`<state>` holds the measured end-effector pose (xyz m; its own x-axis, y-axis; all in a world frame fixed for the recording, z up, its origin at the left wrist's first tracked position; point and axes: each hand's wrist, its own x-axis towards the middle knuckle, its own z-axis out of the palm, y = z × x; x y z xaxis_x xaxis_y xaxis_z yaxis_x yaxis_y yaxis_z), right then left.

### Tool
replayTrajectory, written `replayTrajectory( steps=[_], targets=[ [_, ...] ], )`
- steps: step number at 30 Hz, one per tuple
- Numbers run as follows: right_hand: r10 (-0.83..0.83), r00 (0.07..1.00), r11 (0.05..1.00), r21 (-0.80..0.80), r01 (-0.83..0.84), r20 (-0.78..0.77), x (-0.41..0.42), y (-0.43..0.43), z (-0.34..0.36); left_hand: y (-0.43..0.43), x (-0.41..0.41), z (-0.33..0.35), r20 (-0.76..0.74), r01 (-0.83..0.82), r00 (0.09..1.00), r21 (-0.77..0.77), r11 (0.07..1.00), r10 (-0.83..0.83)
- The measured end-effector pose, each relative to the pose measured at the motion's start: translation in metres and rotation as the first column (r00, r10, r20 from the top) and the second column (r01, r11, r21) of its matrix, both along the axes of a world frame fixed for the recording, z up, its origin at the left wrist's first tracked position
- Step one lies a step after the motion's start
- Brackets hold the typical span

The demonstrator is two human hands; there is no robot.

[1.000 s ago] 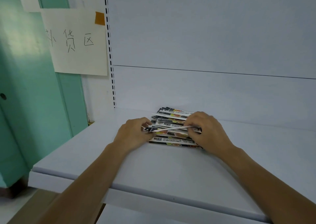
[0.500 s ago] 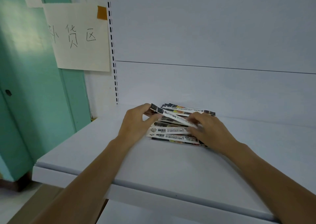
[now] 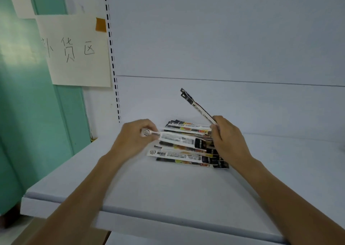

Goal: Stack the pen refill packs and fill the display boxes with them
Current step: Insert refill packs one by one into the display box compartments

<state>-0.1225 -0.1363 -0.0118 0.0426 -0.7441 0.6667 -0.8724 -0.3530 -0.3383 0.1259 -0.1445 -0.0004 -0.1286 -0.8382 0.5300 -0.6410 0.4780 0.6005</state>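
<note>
A loose pile of pen refill packs point(image 3: 186, 158) lies on a pale shelf point(image 3: 168, 192), near its white back panel point(image 3: 224, 39). The left hand point(image 3: 133, 140) pinches the end of one pack point(image 3: 180, 140), which stretches to the right just above the pile and looks blurred. The right hand point(image 3: 228, 139) grips the lower end of a second pack point(image 3: 198, 107), which is tilted, its black hang-tab end pointing up and to the left, clear of the pile. A slotted upright point(image 3: 112, 58) runs up the panel's left edge. Beside it hangs a taped paper sign point(image 3: 74, 52) with handwritten characters, against a teal wall point(image 3: 28, 114).
</note>
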Motion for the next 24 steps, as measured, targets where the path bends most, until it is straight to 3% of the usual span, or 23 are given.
replayTrajectory(
  steps=[3, 6, 7, 8, 10, 12, 15, 17, 18, 20, 22, 24],
  targets=[
    [-0.003, 0.984, 0.999, 0.036, -0.004, 0.18, -0.001, 0.0, 0.007, 0.003, 0.009, 0.014, -0.322, -0.111, 0.937, 0.087, 0.99, 0.133],
    [0.062, 0.937, 0.993, 0.071, -0.092, 0.343, 0.011, 0.004, 0.015, 0.017, -0.01, 0.012, -0.711, 0.155, 0.692, 0.311, 0.938, 0.122],
    [0.096, 0.942, 0.989, 0.08, -0.128, 0.321, 0.019, 0.007, 0.017, 0.023, -0.022, 0.01, -0.747, 0.245, 0.653, 0.36, 0.9, 0.121],
    [0.134, 0.952, 0.982, 0.091, -0.164, 0.274, 0.028, 0.011, 0.019, 0.029, -0.034, 0.007, -0.735, 0.295, 0.67, 0.389, 0.873, 0.101],
    [0.217, 0.952, 0.961, 0.122, -0.246, 0.215, 0.044, 0.018, 0.022, 0.04, -0.057, 0.001, -0.64, 0.293, 0.768, 0.381, 0.877, 0.022],
    [0.278, 0.922, 0.924, 0.188, -0.334, 0.271, 0.052, 0.026, 0.024, 0.048, -0.075, -0.003, -0.438, 0.22, 0.896, 0.278, 0.935, -0.08],
    [0.315, 0.919, 0.887, 0.271, -0.373, 0.236, 0.048, 0.031, 0.023, 0.058, -0.082, -0.004, -0.165, 0.197, 0.972, 0.196, 0.961, -0.165],
    [0.276, 0.961, 0.922, 0.277, -0.272, 0.025, 0.038, 0.032, 0.02, 0.059, -0.079, -0.004, 0.003, 0.151, 0.988, 0.199, 0.968, -0.155],
    [0.236, 0.968, 0.945, 0.251, -0.208, -0.088, 0.03, 0.032, 0.018, 0.06, -0.076, -0.003, 0.103, 0.065, 0.992, 0.129, 0.989, -0.079],
    [0.154, 0.946, 0.979, 0.172, -0.107, -0.285, 0.012, 0.032, 0.015, 0.059, -0.071, 0.005, 0.225, -0.065, 0.967, -0.249, 0.966, 0.123],
    [0.082, 0.893, 0.993, 0.11, -0.037, -0.442, -0.005, 0.037, 0.012, 0.054, -0.07, 0.014, 0.345, 0.056, 0.925, -0.542, 0.838, 0.161],
    [0.082, 0.869, 0.997, 0.032, -0.076, -0.489, -0.015, 0.042, 0.009, 0.047, -0.077, 0.019, 0.522, 0.213, 0.837, -0.588, 0.781, 0.165]
  ],
)
